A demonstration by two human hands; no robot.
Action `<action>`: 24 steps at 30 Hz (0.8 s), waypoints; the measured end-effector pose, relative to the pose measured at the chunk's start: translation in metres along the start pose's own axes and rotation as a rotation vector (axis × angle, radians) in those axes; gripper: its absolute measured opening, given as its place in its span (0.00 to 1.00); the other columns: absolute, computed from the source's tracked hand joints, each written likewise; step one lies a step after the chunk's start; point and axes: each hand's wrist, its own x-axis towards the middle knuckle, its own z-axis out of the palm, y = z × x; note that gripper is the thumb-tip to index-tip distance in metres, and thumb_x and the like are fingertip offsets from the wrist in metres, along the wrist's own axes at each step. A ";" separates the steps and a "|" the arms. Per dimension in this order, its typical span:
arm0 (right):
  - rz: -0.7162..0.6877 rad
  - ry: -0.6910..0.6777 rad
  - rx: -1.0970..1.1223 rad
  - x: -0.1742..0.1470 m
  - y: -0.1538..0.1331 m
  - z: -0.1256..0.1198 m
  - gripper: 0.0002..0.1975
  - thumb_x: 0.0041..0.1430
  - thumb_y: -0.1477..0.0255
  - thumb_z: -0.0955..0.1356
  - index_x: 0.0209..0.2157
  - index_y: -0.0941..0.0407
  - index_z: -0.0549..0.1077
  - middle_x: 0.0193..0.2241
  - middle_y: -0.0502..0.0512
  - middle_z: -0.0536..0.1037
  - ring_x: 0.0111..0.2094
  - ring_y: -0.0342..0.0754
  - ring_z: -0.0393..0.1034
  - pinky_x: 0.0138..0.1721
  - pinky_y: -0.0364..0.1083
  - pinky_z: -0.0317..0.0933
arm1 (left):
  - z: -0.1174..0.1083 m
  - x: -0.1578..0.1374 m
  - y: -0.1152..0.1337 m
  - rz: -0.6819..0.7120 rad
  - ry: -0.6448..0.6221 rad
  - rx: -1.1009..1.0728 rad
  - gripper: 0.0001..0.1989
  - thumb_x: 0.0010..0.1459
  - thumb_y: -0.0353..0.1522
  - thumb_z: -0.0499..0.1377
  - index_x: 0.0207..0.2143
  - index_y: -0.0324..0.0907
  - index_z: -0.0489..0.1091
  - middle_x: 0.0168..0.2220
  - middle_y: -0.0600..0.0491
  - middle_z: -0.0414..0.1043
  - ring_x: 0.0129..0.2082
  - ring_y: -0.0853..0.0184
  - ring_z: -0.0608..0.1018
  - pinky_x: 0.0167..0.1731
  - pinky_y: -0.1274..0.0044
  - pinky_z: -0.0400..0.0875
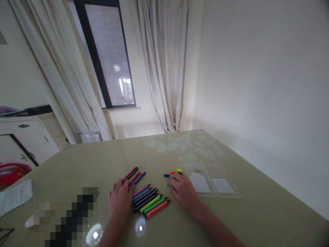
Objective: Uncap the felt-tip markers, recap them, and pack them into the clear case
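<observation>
Your uncapped markers (149, 204) lie in a row, lower centre of frame. Left hand (120, 197) curled at their left ends, right hand (183, 190) over small caps (173, 173); can't tell if either grips. Tabletop (102, 161) underneath.
</observation>
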 end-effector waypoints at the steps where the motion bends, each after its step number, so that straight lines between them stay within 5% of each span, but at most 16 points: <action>1: -0.005 0.002 0.000 0.000 -0.001 0.000 0.06 0.66 0.75 0.68 0.40 0.53 0.78 0.40 0.54 0.79 0.43 0.51 0.73 0.48 0.50 0.65 | 0.001 0.001 0.001 0.022 0.024 -0.027 0.11 0.68 0.34 0.53 0.44 0.46 0.75 0.52 0.49 0.74 0.50 0.56 0.73 0.46 0.66 0.67; 7: -0.046 0.130 0.044 -0.001 -0.004 -0.001 0.22 0.67 0.69 0.70 0.61 0.52 0.69 0.50 0.58 0.78 0.50 0.53 0.72 0.51 0.51 0.66 | 0.007 -0.005 0.026 0.404 0.086 -0.352 0.10 0.68 0.34 0.53 0.42 0.47 0.74 0.43 0.51 0.80 0.46 0.58 0.78 0.49 0.65 0.67; 12: -0.151 0.196 0.034 0.000 -0.003 0.002 0.07 0.67 0.70 0.70 0.46 0.52 0.78 0.38 0.54 0.81 0.42 0.51 0.74 0.47 0.48 0.65 | 0.004 -0.019 0.044 0.543 0.146 -0.444 0.12 0.72 0.37 0.50 0.41 0.46 0.72 0.37 0.52 0.80 0.39 0.62 0.79 0.45 0.69 0.68; 16: -0.258 0.232 0.031 -0.003 -0.010 0.007 0.07 0.67 0.68 0.70 0.45 0.53 0.77 0.36 0.53 0.80 0.39 0.49 0.73 0.44 0.47 0.64 | 0.001 -0.028 0.053 0.609 0.142 -0.385 0.12 0.71 0.41 0.51 0.43 0.46 0.72 0.38 0.51 0.78 0.38 0.61 0.79 0.42 0.71 0.70; 21: -0.353 0.256 0.009 -0.004 -0.006 0.002 0.08 0.70 0.71 0.66 0.45 0.52 0.78 0.35 0.53 0.80 0.38 0.49 0.72 0.43 0.47 0.64 | 0.000 -0.032 0.056 0.529 0.027 -0.207 0.16 0.71 0.43 0.51 0.36 0.47 0.72 0.33 0.52 0.78 0.34 0.62 0.79 0.36 0.73 0.69; 24: -0.222 0.325 0.059 -0.001 0.017 -0.011 0.11 0.71 0.72 0.64 0.47 0.52 0.78 0.38 0.55 0.80 0.40 0.50 0.73 0.44 0.47 0.65 | -0.002 -0.024 0.044 0.340 -0.023 -0.189 0.17 0.71 0.44 0.48 0.37 0.46 0.71 0.35 0.51 0.78 0.36 0.61 0.79 0.37 0.73 0.69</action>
